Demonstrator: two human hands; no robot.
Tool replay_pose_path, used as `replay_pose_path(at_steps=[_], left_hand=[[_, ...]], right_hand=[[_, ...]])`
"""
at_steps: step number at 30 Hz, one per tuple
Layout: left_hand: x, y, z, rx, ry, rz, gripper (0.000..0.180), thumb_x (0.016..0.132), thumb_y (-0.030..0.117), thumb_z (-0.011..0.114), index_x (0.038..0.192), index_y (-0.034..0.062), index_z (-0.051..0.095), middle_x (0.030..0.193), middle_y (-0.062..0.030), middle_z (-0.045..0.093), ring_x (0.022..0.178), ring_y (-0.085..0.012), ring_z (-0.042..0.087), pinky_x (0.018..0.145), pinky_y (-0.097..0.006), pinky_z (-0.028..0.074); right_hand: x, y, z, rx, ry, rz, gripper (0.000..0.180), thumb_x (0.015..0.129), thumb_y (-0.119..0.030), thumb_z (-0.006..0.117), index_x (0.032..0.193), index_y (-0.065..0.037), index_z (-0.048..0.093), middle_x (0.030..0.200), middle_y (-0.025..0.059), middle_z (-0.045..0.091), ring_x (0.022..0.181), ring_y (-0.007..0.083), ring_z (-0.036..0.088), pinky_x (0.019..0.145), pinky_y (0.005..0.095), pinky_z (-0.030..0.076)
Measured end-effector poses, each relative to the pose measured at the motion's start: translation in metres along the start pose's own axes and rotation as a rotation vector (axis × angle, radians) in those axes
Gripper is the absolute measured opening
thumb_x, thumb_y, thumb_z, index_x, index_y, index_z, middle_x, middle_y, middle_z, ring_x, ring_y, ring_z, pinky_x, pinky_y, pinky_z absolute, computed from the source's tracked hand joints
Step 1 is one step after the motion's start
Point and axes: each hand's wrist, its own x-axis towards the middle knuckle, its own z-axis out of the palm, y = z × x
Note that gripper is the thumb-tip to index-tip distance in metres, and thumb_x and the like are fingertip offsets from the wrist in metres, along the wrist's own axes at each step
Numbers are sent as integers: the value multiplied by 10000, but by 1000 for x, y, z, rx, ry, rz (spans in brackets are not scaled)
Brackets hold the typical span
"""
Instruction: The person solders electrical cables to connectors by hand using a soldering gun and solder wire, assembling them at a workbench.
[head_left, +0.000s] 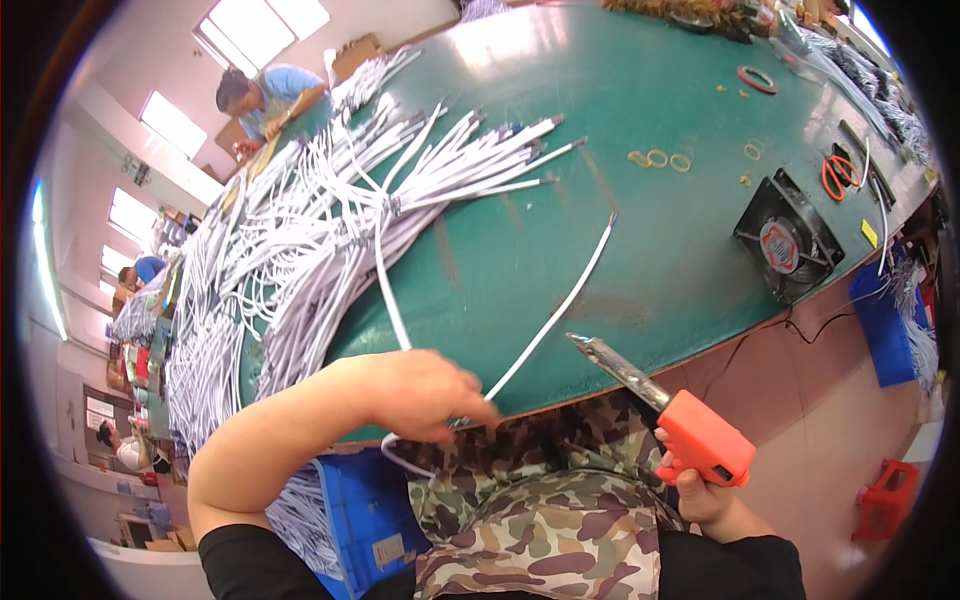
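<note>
My left hand (432,396) is at the front edge of the green table, slightly blurred, with its fingers curled over a white cable (556,318). From the fingertips the cable runs up and right across the tabletop, ending in dark stripped wires. Another length of white cable (392,305) passes behind this hand, and a loop hangs below it. My right hand (702,494) grips the orange handle of a soldering gun (706,436). Its metal barrel points up and left over the table edge, with the tip a little right of the cable and apart from it.
A large heap of bundled white cables (300,245) covers the left of the green table (520,100). On the right stand a black fan (789,238), orange-handled scissors (838,177) and a tape roll (756,80). Blue bins (365,510) flank the table's front. A person (270,100) works opposite.
</note>
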Motion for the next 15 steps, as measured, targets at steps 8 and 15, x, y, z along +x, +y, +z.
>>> replay_pose_path(at_steps=[8,15], left_hand=[[-119,-10,-55,-1021,953,-135,133,775,-41,688,806,16,573,742,-69,584,610,-162,638,498,-269,524],[-164,9,-23,-1294,1553,-349,139,916,92,628,834,108,517,795,-28,591,620,-62,574,479,-153,438]], right_hand=[[18,-27,-32,-11,246,-190,520,905,-440,623,1106,36,570,1083,169,642,673,134,585,604,287,512],[49,-70,-49,-201,465,-446,733,873,-649,527,1145,32,505,1042,105,572,703,105,546,589,236,441]])
